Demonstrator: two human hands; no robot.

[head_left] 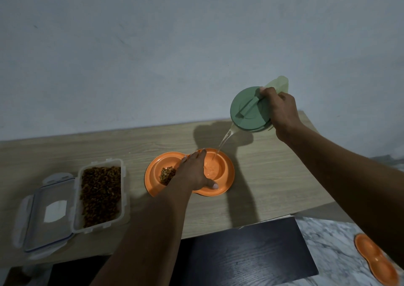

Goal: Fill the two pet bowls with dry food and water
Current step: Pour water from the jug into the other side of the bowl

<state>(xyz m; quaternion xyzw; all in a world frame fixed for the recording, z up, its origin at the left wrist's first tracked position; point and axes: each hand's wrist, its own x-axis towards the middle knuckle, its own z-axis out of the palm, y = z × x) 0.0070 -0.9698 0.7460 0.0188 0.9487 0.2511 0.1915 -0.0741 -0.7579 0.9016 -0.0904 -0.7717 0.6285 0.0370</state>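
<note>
An orange double pet bowl (226, 184) lies on the wooden table. Its left cup holds brown dry food (166, 174); its right cup (213, 168) holds water. My left hand (194, 172) rests across the middle of the bowl, fingers on the far rim and thumb on the near rim, gripping it. My right hand (281, 108) grips the handle of a green lidded jug (249, 110), tilted to the left above the table. A thin stream of water (225, 140) falls from its spout into the right cup.
A clear plastic container (101, 195) full of dry food stands open at the left, its lid (47, 213) lying beside it. A second orange double bowl (375, 258) lies on the marble floor at lower right. A dark board (244, 257) sits below the table's near edge.
</note>
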